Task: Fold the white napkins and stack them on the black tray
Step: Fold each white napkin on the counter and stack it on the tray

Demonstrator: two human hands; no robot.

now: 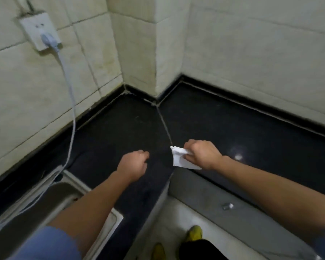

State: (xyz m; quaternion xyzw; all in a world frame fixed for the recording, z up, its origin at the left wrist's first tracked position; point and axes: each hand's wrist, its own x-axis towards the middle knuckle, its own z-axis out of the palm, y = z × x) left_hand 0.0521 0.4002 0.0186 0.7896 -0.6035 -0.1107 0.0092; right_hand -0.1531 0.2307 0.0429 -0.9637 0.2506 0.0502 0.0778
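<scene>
1. Your right hand (203, 154) grips the white napkin (178, 158), with your fingers curled round its upper edge. The napkin looks partly folded and rumpled.
2. The napkin is at the black countertop (120, 128), near its front edge. I can't tell whether it touches the surface.
3. Your left hand (133, 164) holds nothing. Its fingers are loosely curled over the counter, apart from the right hand and the napkin.
4. The sink (68, 192) is at your lower left. A white cable (71, 109) drops from the wall socket (38, 30) towards it.
</scene>
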